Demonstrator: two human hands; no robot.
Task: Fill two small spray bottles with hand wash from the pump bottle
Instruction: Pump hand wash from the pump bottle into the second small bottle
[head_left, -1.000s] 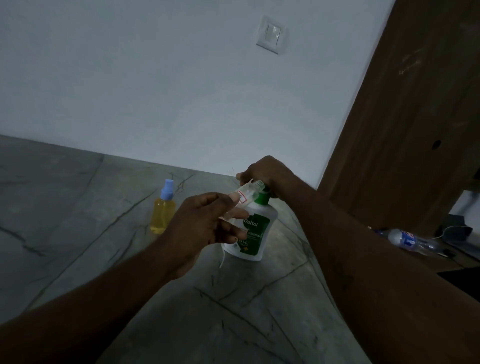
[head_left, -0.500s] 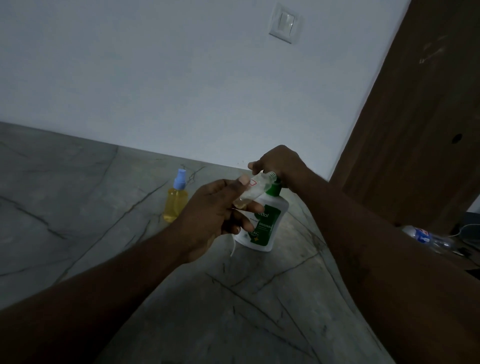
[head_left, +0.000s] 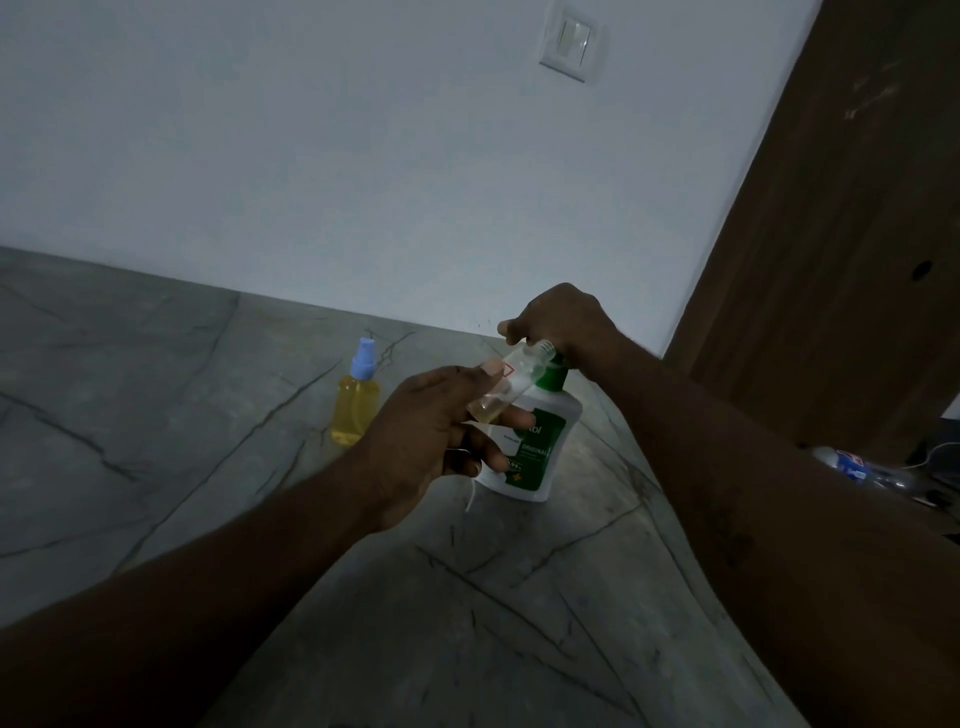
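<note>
One spray bottle (head_left: 519, 375) in left grip (head_left: 426, 431); right grip (head_left: 563, 322) atop pump bottle (head_left: 543, 449)

Left hand: my left hand (head_left: 431, 431) pinches the small clear bottle (head_left: 511, 384) between thumb and fingers, tilted, its open mouth up by the pump's spout.
Small clear bottle: uncapped, with a little yellowish liquid at its low end.
Right hand: my right hand (head_left: 561, 325) curls over the green pump head.
Pump bottle: the pump bottle (head_left: 535, 452) is white with a green label and stands on the grey marbled surface (head_left: 156, 415).
Filled spray bottle: the filled spray bottle (head_left: 356, 405) holds yellow liquid under a blue cap, upright, left of my hands and apart from them.
Background: a wall switch (head_left: 569, 44) and a brown door (head_left: 831, 260).
</note>
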